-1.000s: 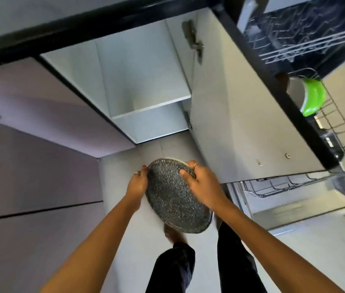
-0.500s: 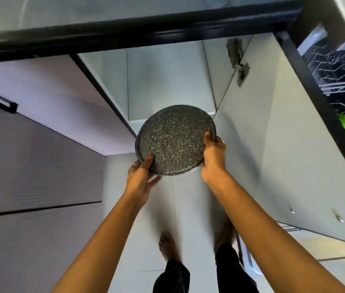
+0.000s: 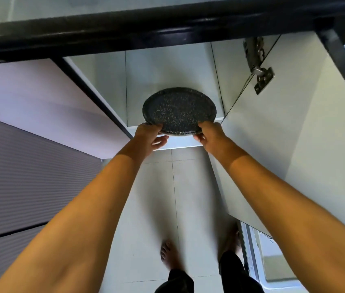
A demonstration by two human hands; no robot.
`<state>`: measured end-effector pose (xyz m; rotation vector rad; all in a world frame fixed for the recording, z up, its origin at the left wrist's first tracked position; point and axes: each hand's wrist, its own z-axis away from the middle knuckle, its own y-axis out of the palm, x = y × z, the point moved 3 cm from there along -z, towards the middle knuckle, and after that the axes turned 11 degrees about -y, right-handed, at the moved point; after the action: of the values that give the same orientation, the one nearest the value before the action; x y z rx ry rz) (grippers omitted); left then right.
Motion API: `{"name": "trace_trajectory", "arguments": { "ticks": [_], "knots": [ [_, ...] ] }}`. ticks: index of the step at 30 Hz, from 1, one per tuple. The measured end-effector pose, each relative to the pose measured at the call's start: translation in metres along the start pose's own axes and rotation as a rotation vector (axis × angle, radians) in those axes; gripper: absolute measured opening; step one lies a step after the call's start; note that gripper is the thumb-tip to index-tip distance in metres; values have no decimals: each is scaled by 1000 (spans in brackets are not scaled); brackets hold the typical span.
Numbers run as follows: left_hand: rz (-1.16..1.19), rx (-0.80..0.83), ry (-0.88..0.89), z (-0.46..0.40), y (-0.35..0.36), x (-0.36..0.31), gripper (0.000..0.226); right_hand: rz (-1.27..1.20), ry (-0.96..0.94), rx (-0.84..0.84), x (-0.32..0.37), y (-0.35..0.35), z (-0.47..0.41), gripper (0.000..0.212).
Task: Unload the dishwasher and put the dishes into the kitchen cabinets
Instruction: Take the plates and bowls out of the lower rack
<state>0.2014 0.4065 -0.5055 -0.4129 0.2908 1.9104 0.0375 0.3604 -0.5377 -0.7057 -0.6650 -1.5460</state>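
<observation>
A round dark speckled plate lies nearly flat over the shelf of an open lower cabinet, its near rim still past the shelf's front edge. My left hand grips the plate's near-left rim, thumb on top and fingers below. At the near-right rim my right hand holds it the same way. Both arms reach forward from the bottom of the view.
The open cabinet door with its metal hinge stands to the right of the shelf. A black countertop edge runs above. A closed cabinet front is at left. The dishwasher door sits at bottom right beside my feet.
Both hands have carried the plate forward and tipped it from facing me to nearly flat, moving it into the cabinet over the shelf. The view has shifted left, away from the dishwasher rack.
</observation>
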Motion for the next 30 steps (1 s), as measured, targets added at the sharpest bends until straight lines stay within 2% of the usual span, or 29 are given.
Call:
{"name": "trace_trajectory", "arguments": {
  "ticks": [3, 7, 12, 15, 21, 24, 30],
  "knots": [
    [-190, -30, -3, -5, 8, -7, 35, -37, -64, 91, 5, 6, -8, 13],
    [-371, -75, 47, -6, 24, -3, 41, -144, -150, 221, -5, 10, -2, 32],
    [-557, -93, 51, 2, 41, 30, 31, -163, -76, 254, -35, -8, 29, 35],
    [-675, -72, 35, 12, 53, 66, 15, -157, -25, 217, -63, -31, 55, 30],
    [-921, -26, -62, 33, 82, 163, 29, -35, 91, 143, -134, -91, 112, 21],
    [-1021, 47, -66, 53, 101, 218, 35, 65, 147, 106, -174, -133, 137, 24],
    [-1281, 193, -128, 108, 180, 323, 39, 151, 324, 94, -229, -237, 197, 21]
  ]
}}
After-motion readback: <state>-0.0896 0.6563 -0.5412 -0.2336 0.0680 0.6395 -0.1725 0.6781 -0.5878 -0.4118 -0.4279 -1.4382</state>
